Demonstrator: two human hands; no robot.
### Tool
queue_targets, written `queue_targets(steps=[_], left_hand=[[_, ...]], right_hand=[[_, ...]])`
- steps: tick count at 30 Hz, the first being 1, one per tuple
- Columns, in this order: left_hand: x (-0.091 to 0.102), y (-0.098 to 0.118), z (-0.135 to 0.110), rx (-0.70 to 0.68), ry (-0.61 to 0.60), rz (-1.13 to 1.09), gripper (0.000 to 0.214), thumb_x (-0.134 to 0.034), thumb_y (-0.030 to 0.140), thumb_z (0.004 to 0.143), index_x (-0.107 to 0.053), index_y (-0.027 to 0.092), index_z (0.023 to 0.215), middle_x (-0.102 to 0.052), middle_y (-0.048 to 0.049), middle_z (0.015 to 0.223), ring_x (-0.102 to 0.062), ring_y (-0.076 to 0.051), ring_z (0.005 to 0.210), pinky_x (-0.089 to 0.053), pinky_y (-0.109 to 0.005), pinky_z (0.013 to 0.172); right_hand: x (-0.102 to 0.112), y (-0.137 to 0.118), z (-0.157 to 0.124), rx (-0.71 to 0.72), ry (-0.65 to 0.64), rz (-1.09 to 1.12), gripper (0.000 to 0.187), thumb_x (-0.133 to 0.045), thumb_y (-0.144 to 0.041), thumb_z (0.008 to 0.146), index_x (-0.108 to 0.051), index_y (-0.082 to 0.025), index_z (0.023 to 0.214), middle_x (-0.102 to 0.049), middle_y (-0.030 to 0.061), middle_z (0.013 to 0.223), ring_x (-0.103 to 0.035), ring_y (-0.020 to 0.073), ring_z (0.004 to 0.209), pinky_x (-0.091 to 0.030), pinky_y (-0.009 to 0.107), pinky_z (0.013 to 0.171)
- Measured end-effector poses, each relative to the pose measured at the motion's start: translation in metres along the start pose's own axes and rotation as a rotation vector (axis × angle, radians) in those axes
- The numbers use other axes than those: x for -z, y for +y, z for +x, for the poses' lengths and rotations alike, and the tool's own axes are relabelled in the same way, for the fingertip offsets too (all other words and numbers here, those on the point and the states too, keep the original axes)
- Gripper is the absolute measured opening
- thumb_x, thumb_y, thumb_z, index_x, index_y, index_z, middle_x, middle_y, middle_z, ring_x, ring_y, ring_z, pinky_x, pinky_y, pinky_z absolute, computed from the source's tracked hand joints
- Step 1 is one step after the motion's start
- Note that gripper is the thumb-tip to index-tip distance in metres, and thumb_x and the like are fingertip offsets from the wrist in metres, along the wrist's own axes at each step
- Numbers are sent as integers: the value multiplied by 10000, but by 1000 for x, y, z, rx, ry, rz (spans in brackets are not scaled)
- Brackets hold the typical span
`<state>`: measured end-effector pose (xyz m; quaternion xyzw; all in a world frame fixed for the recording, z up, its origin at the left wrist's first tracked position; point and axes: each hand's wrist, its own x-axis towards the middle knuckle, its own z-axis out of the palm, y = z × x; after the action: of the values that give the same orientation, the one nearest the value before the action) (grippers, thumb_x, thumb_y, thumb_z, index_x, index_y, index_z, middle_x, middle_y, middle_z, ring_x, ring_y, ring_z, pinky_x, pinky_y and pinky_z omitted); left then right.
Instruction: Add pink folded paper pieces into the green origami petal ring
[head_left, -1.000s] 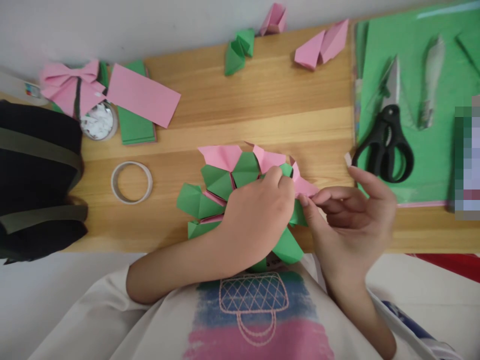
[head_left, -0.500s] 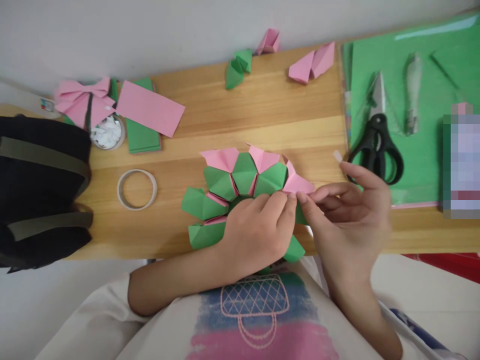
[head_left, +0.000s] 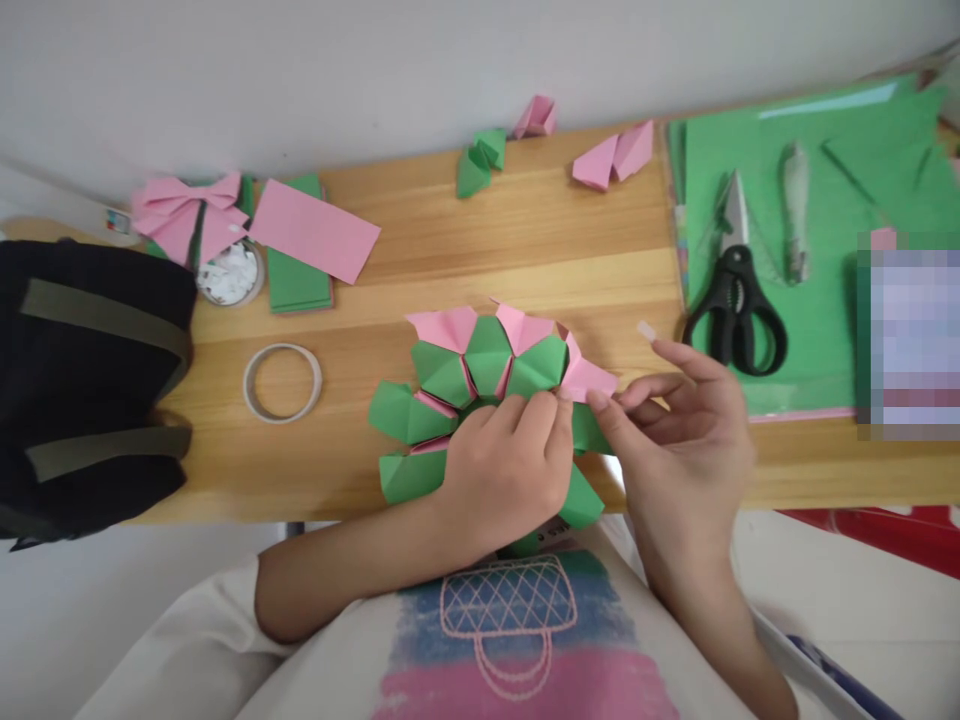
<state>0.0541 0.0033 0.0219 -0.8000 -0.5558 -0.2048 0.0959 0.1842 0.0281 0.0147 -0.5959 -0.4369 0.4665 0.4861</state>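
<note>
A ring-shaped folded-paper flower (head_left: 442, 370) of green and pink pieces lies at the table's front edge, against my shirt. My left hand (head_left: 514, 450) rests over its middle, fingers curled and gripping the pieces at the ring's right side; their tips are partly hidden. My right hand (head_left: 679, 440) pinches a pink folded piece (head_left: 586, 378) on that side between thumb and a bent finger. On the tip of a raised finger of this hand sticks a small whitish strip (head_left: 646, 330), perhaps tape.
Black scissors (head_left: 735, 305) and a pale-handled tool (head_left: 796, 210) lie on green sheets (head_left: 817, 330) at right. Loose folded pieces (head_left: 613, 158) sit by the wall. At left are a tape roll (head_left: 246, 385), a tub of white scraps (head_left: 231, 274), paper rectangles (head_left: 319, 230) and a black bag (head_left: 82, 390).
The camera view has shifted slightly, so the table items appear a little lower. Both hands keep their hold on the paper flower, with hardly any movement.
</note>
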Motion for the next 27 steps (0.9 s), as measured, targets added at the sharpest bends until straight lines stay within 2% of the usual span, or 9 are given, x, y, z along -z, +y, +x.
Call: queue_targets(steps=[8, 12, 18, 20, 22, 24, 27], left_hand=[[3, -2, 5, -88, 88, 78, 65, -609, 101, 875, -636, 105, 816, -618, 2, 584, -534, -126, 473, -299, -290, 435], [3, -4, 8, -130, 116, 128, 151, -579, 125, 895, -605, 134, 747, -595, 1, 584, -500, -122, 451, -299, -294, 420], [0, -2, 4, -93, 120, 119, 194, -540, 98, 891, -602, 138, 712, -574, -2, 572, -482, -126, 447, -310, -302, 417], [-2, -3, 2, -68, 110, 87, 210, -518, 80, 883, -607, 143, 702, -575, -3, 577, -489, -129, 461, -316, -301, 425], [-3, -6, 1, -21, 105, 47, 225, -512, 64, 868, -610, 150, 684, -575, 1, 582, -488, -124, 468, -321, -295, 434], [-4, -10, 0, 14, 88, -1, 227, -521, 75, 870, -624, 154, 684, -592, 6, 604, -498, -113, 479, -331, -284, 443], [-5, -20, -4, 63, 62, -136, 246, -517, 145, 919, -661, 165, 721, -653, 7, 684, -554, -99, 529, -378, -258, 478]], right_hand=[[-4, -5, -3, 36, -8, -34, 406, -764, -241, 749, -588, -309, 1108, -553, -13, 814, -614, 155, 696, -603, 344, 672], [-7, -9, -6, 71, -2, -51, 405, -762, -216, 752, -590, -317, 1105, -554, 4, 851, -636, 161, 720, -613, 338, 682], [-4, -12, -16, 167, -66, -147, 479, -708, -200, 791, -505, -294, 1215, -577, 26, 988, -668, 168, 893, -628, 332, 752], [2, -13, -17, 218, -108, -186, 512, -684, -193, 808, -472, -300, 1262, -589, 29, 1028, -672, 165, 896, -625, 336, 741], [10, -14, -13, 322, -147, -231, 578, -675, -161, 809, -443, -323, 1312, -600, 29, 1054, -679, 157, 855, -614, 346, 742], [19, -19, -2, 505, -234, -325, 675, -681, -122, 794, -405, -338, 1371, -630, 32, 1050, -680, 174, 875, -594, 380, 797], [26, -30, 22, 766, -552, -559, 760, -666, -117, 815, -318, -338, 1454, -705, 27, 1018, -680, 222, 975, -551, 443, 887]])
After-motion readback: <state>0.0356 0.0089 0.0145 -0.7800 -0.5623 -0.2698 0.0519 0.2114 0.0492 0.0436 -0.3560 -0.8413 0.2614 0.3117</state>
